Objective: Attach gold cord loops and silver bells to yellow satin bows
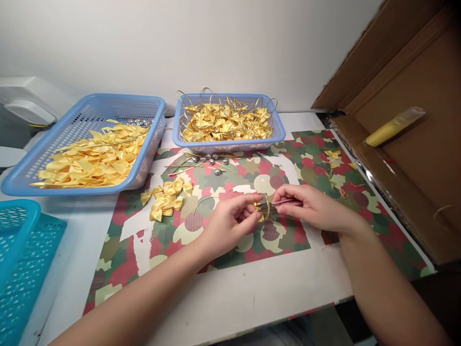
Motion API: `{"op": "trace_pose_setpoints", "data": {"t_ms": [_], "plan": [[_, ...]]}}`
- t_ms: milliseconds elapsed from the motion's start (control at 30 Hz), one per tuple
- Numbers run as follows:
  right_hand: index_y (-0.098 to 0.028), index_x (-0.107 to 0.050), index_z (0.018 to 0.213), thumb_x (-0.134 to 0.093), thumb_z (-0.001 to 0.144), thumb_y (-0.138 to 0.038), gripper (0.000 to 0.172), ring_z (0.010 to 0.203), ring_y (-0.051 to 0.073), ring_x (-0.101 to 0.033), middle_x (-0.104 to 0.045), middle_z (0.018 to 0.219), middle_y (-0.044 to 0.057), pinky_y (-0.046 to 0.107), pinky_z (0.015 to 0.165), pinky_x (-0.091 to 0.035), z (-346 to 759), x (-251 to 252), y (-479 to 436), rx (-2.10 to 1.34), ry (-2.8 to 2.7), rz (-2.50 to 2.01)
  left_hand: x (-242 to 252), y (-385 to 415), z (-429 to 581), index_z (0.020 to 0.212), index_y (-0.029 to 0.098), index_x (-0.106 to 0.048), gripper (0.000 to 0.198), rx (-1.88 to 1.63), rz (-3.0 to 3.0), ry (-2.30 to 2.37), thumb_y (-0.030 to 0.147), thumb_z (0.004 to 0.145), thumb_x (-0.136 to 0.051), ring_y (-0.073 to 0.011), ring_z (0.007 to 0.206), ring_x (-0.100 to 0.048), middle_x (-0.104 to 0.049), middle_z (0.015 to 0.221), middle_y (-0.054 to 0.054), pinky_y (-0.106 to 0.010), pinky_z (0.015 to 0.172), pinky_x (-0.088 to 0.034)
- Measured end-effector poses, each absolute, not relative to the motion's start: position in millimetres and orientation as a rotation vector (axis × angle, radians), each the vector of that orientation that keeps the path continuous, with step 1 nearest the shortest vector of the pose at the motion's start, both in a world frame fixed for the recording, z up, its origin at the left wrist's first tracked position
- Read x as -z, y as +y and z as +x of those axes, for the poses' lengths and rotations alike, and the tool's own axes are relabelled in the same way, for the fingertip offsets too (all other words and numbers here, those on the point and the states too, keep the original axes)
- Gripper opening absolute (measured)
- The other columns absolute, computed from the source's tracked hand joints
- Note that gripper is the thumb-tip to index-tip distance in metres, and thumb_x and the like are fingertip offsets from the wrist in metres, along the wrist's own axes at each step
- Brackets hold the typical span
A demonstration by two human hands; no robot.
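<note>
Teal basket [21, 250] was logged nearest the lens, cut off at the lower left corner on the white table [252, 298]. Both forearms were framed from the bottom edge, with the hands met over a red-and-green patterned mat [288, 240]. Left hand [230, 218]: grip was pinched together on a gold loop [261, 207], thumb and fingertips closed round its near side. Right hand [313, 206]: grip was clamped on a thin dark tool [288, 202], tip pointed left at the gold loop; contact could not be told. Gold loop was held just above the mat, mid-frame, between the two hands. Loose gold bows [167, 197] were piled on the mat left of the left hand. Silver beads [211, 159] and gold cords [201, 168] were scattered behind them, just in front of the small blue basket [228, 145], which was filled with looped bows. Large blue basket [72, 190] at far left was loaded with flat yellow ribbon pieces. One stray bow [333, 154] was seen on the mat's far right part. Cardboard box [414, 182] was stood open at the right, a yellow tube [394, 126] lying inside.
</note>
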State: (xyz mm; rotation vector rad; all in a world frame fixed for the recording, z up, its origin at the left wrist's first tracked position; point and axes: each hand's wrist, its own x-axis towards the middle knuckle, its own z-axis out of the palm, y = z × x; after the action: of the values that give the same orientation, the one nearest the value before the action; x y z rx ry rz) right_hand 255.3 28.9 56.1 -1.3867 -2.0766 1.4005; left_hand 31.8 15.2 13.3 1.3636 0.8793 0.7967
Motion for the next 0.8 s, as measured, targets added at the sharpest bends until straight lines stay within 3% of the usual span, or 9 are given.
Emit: {"op": "trace_pose_setpoints", "data": {"t_ms": [500,700,800], "plan": [[-0.019,-0.058,0.086,-0.054,0.091,-0.037,0.019,0.063,0.012,-0.047,-0.056,0.073,0.000,0.023,0.057,-0.038,249.9,-54.3,27.5,-1.334,-2.043,-1.471,-9.3,15.4,31.2,0.116,0.011,-0.061,0.031,-0.784,1.392,0.866,0.024,0.088,-0.058,-0.0094,0.060,-0.052,-0.057,0.071,0.000,-0.023,0.055,-0.044],[-0.020,-0.058,0.089,-0.053,0.090,-0.041,0.021,0.070,0.015,-0.055,-0.061,0.081,0.002,0.025,0.061,-0.042,260.8,-56.5,32.9,-1.266,-1.942,-1.544,-10.4,15.7,31.7,0.114,0.013,-0.059,0.029,-0.795,1.360,0.869,0.024,0.088,-0.058,-0.0087,0.059,-0.052,-0.057,0.073,0.001,-0.022,0.055,-0.044],[-0.021,-0.058,0.091,-0.052,0.091,-0.040,0.020,0.078,0.018,-0.058,-0.063,0.088,0.004,0.030,0.068,-0.045,269.8,-45.0,41.8,-1.018,-1.964,-1.712,-13.4,15.7,31.2,0.112,0.016,-0.056,0.025,-0.811,1.333,0.835,0.025,0.089,-0.058,-0.0086,0.059,-0.051,-0.056,0.073,0.002,-0.021,0.054,-0.043]]}}
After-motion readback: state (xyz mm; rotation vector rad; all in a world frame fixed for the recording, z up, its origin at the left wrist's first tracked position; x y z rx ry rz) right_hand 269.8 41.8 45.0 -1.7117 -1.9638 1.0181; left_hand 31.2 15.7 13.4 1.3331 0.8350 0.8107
